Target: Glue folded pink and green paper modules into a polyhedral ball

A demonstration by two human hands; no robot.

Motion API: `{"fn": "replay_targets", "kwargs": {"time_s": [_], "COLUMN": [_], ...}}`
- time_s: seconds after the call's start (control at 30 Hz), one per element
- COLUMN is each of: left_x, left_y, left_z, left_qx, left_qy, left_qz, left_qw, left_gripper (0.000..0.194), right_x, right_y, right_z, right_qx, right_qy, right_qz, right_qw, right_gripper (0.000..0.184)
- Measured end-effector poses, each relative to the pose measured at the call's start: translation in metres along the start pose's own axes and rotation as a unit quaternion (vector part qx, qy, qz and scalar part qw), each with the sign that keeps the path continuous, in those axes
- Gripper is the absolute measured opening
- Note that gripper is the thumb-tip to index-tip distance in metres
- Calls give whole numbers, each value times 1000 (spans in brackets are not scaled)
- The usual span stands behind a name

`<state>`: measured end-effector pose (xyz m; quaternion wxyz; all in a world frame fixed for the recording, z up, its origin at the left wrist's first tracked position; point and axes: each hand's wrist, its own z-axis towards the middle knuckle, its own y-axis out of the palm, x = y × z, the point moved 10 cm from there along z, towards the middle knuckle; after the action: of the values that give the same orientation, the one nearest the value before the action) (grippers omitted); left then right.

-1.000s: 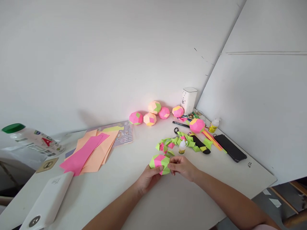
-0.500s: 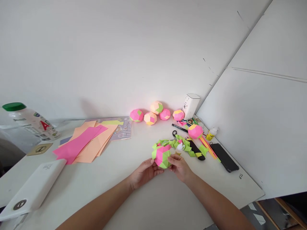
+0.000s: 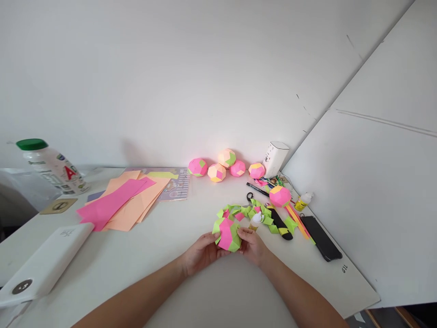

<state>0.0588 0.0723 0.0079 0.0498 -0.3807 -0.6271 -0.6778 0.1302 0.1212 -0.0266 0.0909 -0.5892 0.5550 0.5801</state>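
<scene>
Between my hands is a faceted paper ball [image 3: 226, 234] in green and pink, held a little above the white table. My left hand [image 3: 202, 252] grips its left side, thumb on the front and fingers beneath. On the other side, my right hand [image 3: 252, 245] pinches the ball between thumb and fingers. Just beyond it lie folded green and pink paper pieces [image 3: 239, 213]. A small glue bottle [image 3: 255, 221] with a white cap stands close to my right hand. A black and yellow cutter [image 3: 280, 224] rests beside the pieces.
Several finished paper balls [image 3: 216, 172] line the wall, and another ball [image 3: 280, 196] sits at right. A phone [image 3: 321, 238], a yellow glue bottle [image 3: 303, 201] and a pen [image 3: 257, 189] lie rightward. Leftward are paper sheets [image 3: 119, 205], a white power bank [image 3: 48, 262] and a bottle [image 3: 54, 168].
The ball has turned in my hands, with a broader pink band now facing me. The camera view has shifted slightly; both hands keep their hold.
</scene>
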Motion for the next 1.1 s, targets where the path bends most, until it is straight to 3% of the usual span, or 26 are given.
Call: {"fn": "replay_targets", "kwargs": {"time_s": [0.37, 0.53, 0.67, 0.77, 1.1], "left_x": [0, 0, 4, 7, 2], "left_y": [-6, 2, -3, -10, -10], "left_z": [1, 0, 0, 0, 0], "left_qx": [12, -5, 22, 49, 46], "left_qy": [8, 2, 18, 30, 10], "left_qz": [20, 28, 13, 17, 29], "left_qw": [1000, 1000, 1000, 998, 998], "left_gripper": [20, 30, 39, 36, 23], "right_x": [-2, -3, -6, -4, 4], "right_y": [3, 6, 7, 7, 16], "right_z": [3, 4, 6, 6, 11], "right_qx": [-14, -43, -55, -64, -95], "right_qy": [-8, 2, -3, 9, 55], "right_qz": [0, 16, 31, 28, -40], "right_qw": [1000, 999, 998, 998, 993], "right_gripper": [34, 30, 27, 32, 31]}}
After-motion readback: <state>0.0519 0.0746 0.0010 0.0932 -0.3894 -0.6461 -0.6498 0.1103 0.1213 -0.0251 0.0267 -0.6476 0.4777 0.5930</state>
